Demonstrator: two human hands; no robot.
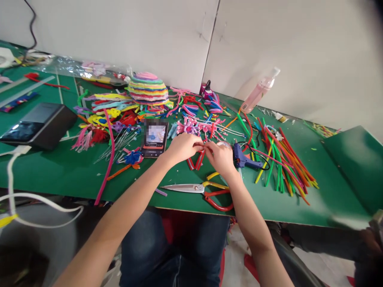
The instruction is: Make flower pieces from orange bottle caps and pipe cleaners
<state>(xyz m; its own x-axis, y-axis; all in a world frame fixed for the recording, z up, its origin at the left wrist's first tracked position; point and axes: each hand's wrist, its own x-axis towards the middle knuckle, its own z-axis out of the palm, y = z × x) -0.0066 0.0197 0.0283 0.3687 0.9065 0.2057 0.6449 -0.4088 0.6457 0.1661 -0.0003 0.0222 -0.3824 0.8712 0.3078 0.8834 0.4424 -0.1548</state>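
Note:
Both hands meet over the middle of the table, fingertips close together. My left hand [186, 146] is closed in a pinch, and my right hand [222, 158] pinches from the other side. Between them shows a bent red pipe cleaner [200, 160] with pale stripes, its lower part pointing toward me; the fingers hide its upper part. Just beyond the hands lie pink pipe-cleaner shapes [188, 126]. Nearer me are large scissors [187, 187] with red and yellow handles, partly under my right forearm. A blue glue gun [243, 158] rests right of my right hand.
A phone [154, 139] with a lit screen stands left of the hands. Behind it are a striped pipe-cleaner dome [148, 91] and flowers. Loose coloured pipe cleaners [279, 163] spread at right, near a pink bottle [259, 91]. A black device [40, 123] sits at left.

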